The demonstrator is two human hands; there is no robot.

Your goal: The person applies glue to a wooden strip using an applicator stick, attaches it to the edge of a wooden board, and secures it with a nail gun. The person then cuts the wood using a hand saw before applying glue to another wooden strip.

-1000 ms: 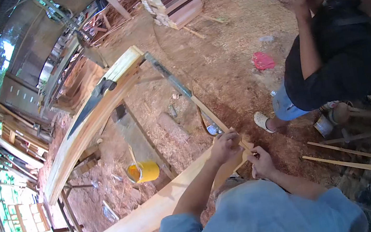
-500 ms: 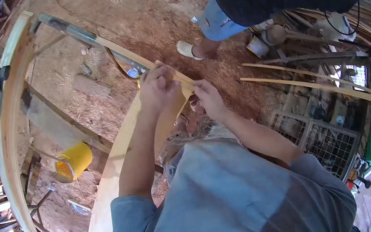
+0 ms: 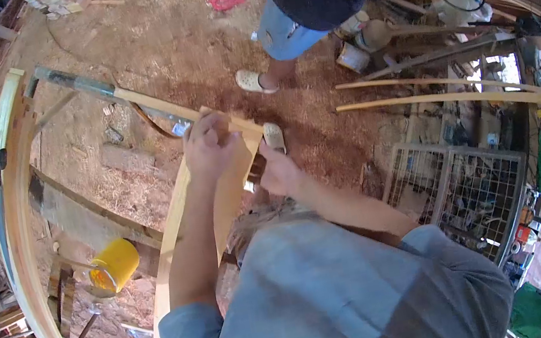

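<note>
A wide, pale wooden board [image 3: 232,175] runs from beside my body to a crosswise wooden strip [image 3: 154,102] at its far end. My left hand [image 3: 211,149] is over that end, its fingers curled together near the strip; whatever is between them is hidden. At the board's right corner, my right hand [image 3: 280,169] is closed on the edge, with the thumb and fingertips against the wood. The strip continues left along a dark metal bar [image 3: 73,82].
A tall curved wooden beam [image 3: 23,236] stands at left, near a yellow bucket [image 3: 116,265]. Ahead stands another person [image 3: 293,24] in pale clogs. Long thin wood strips [image 3: 443,96] project from the right, above a wire grid [image 3: 464,188]. Shavings cover the ground.
The view has shifted, so most things sit further left. My right hand has moved down the board's corner, slightly toward my body. My left hand stays at the board's end.
</note>
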